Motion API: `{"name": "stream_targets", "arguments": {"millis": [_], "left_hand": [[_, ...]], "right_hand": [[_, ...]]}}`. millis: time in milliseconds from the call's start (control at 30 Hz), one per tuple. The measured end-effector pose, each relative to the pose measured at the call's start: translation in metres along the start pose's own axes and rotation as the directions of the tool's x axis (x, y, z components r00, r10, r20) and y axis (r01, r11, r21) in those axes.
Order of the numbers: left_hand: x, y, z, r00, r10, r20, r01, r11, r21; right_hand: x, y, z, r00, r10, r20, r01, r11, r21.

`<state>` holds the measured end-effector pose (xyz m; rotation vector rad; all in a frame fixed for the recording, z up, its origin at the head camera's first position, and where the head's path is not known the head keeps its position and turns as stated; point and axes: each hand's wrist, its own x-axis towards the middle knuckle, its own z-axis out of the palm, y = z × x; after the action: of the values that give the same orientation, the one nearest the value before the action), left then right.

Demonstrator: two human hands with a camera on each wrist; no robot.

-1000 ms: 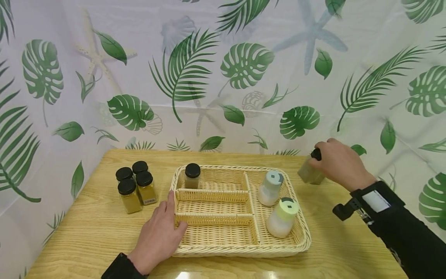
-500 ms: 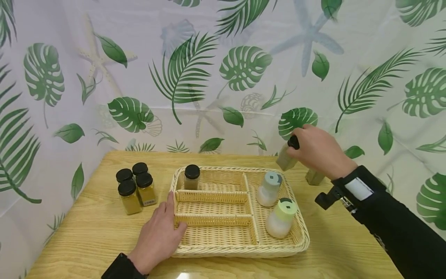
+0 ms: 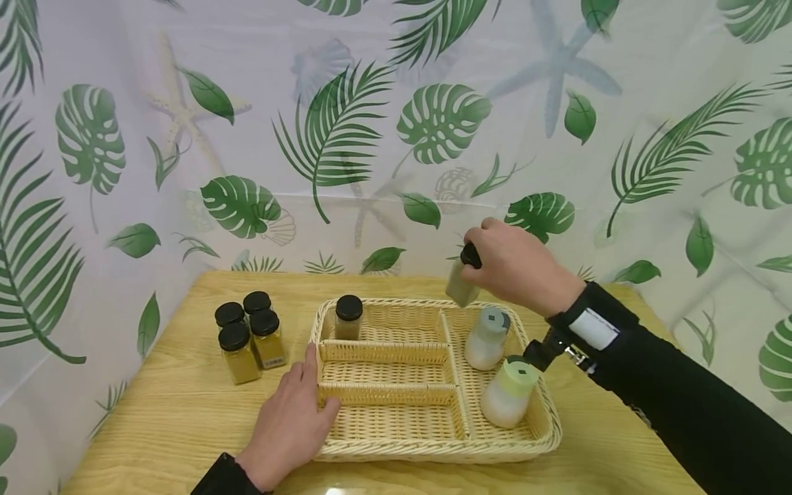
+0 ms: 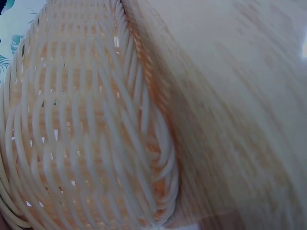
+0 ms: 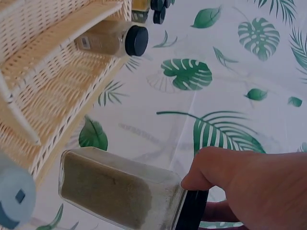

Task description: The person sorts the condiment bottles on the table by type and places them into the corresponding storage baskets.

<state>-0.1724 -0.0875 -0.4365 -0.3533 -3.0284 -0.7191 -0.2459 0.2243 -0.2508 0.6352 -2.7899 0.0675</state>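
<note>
My right hand [image 3: 513, 265] pinches the black lid of a clear, square spice jar [image 5: 110, 184] with grey-green powder in it. The jar hangs tilted just above the back rim of a divided wicker basket [image 3: 433, 450]. At the basket's front left, my left hand [image 3: 291, 419] holds the rim, thumb over the inner side and fingers along the outside. A brown-filled jar with a black lid [image 3: 349, 317] stands in the back left compartment. In the right compartment are a shaker with a grey-blue cap [image 3: 486, 339] and one with a yellow-green cap [image 3: 510, 392].
Several black-lidded jars of yellow powder [image 3: 250, 340] stand grouped on the wooden table [image 3: 155, 405], left of the basket. A leaf-printed cloth [image 3: 383, 165] hangs behind the table. The right sleeve [image 3: 674, 392] crosses over the table's right side.
My right hand has lifted the jar from the table's back right and carried it left to the basket's back rim. Another jar on the right is now hidden behind the arm. My left hand stays put.
</note>
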Motion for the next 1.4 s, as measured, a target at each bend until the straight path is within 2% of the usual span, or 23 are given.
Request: {"name": "stream_targets", "arguments": {"millis": [400,667,1167,1400], "left_hand": [[0.001,0.000,-0.002,1.000,-0.003,0.015,0.003,1.000,-0.004],[0.000,0.001,-0.002,1.000,-0.006,0.018,0.006,1.000,-0.010],[0.000,0.001,-0.002,1.000,-0.005,0.013,0.005,1.000,-0.004],[0.000,0.000,-0.001,1.000,0.000,0.000,0.000,1.000,0.001]], "right_hand": [[0.021,-0.030,0.012,0.994,-0.093,0.054,0.093,0.996,0.005],[0.030,-0.049,0.036,0.980,-0.182,0.081,0.182,0.983,0.003],[0.035,-0.064,0.069,0.960,-0.201,0.194,0.201,0.979,0.017],[0.035,-0.070,0.080,0.948,-0.257,0.189,0.258,0.966,0.021]]}}
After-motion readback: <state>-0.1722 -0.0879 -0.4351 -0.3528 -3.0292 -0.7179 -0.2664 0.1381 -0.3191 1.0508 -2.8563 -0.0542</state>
